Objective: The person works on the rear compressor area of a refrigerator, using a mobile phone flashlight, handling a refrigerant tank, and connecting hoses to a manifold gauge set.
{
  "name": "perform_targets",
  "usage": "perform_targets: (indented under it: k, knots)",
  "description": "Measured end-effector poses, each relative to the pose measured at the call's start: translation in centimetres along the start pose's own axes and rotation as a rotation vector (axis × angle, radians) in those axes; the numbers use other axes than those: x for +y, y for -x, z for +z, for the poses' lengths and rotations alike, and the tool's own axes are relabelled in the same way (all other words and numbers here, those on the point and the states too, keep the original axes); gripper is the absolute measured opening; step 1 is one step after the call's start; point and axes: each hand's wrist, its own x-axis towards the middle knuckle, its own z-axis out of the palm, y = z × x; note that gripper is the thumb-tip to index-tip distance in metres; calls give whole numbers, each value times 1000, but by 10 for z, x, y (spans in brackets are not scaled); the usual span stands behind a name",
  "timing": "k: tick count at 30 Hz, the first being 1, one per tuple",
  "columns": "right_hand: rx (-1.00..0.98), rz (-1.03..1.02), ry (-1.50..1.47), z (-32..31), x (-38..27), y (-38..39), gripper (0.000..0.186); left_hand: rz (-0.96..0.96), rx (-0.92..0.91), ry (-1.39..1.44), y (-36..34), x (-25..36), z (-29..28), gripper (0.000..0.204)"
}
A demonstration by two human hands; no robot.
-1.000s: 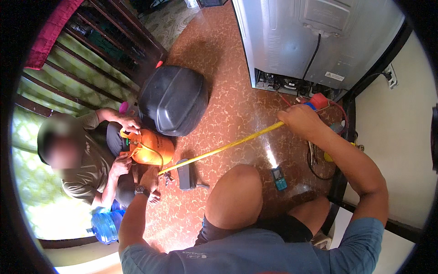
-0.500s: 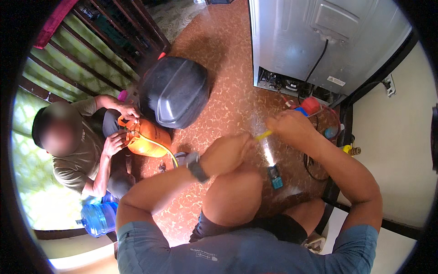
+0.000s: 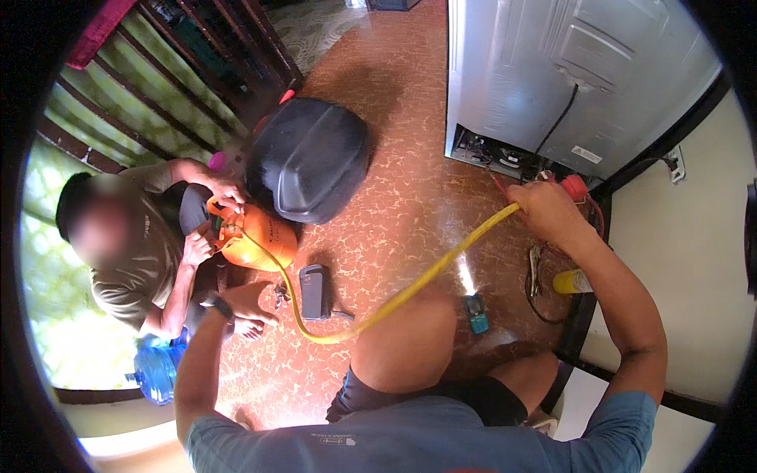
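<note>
My right hand (image 3: 544, 209) is closed around the end of a yellow hose (image 3: 410, 292), beside the back of the fridge. Across my knee the hose sags, then climbs to the top of an orange gas cylinder (image 3: 262, 240). A person sitting at the left has both hands on that cylinder's top. My left hand (image 3: 251, 299), below a wrist watch, reaches out low near that person's foot, its fingers stretched and slightly blurred, holding nothing I can see. Just past my right hand is a red round part (image 3: 576, 187); what it joins is partly hidden.
A fridge (image 3: 544, 102) shows its open compressor bay. On the floor are a large black case (image 3: 315, 162), a dark grey device (image 3: 314, 292), a lit phone (image 3: 476, 313) and a yellow can (image 3: 572, 281). A blue water bottle (image 3: 156, 372) lies at the left.
My left hand has let go of the hose and swung left and down toward the seated person. My right hand has moved right with the hose end, and more of the hose now shows.
</note>
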Motion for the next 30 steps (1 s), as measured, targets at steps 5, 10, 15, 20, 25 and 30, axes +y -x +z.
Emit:
perform_targets:
  k: [5,10,15,20,25,30]
  knots:
    - [-17,-120,27,8,-52,-27,6,494,430,893,-58,215,-136,71]
    - [131,-125,18,0,-18,-30,8,639,537,517,-103,252,-81,33]
    - [100,-193,126,-9,9,-19,5,262,644,568,-65,-25,98,15]
    - [-48,-38,155,0,13,-10,6,72,483,36,-69,-32,68,12]
    - [9,-201,6,19,-32,-33,10,366,-6,114,-17,30,-71,74]
    - [87,-182,-45,13,-78,-39,14,367,83,1067,-92,248,-161,51]
